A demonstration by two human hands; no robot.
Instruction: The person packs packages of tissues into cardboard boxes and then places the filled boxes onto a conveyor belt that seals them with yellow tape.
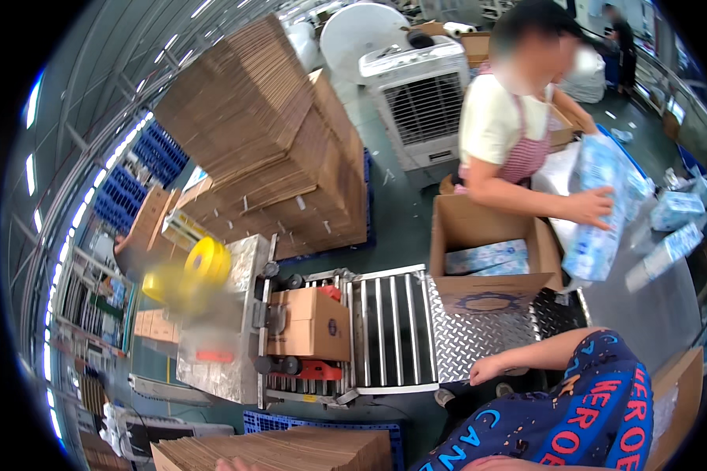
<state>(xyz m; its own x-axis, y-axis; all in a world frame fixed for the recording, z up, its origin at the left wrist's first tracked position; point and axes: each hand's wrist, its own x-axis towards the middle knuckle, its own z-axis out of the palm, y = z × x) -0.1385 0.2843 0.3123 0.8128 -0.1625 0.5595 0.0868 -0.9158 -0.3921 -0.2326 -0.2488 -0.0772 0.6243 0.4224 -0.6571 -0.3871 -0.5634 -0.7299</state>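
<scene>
My left hand (487, 367) rests on the bench (479, 334), a ribbed metal plate, its grip empty, fingers loosely curled; my right hand is out of sight. Just beyond it stands an open cardboard box (491, 263) with blue-and-white packs (487, 257) inside. To its left, rollers (389, 326) lead to a closed carton (310, 323) in a taping machine. Across the bench, another person's hand (593, 208) holds a large blue pack (601, 208).
</scene>
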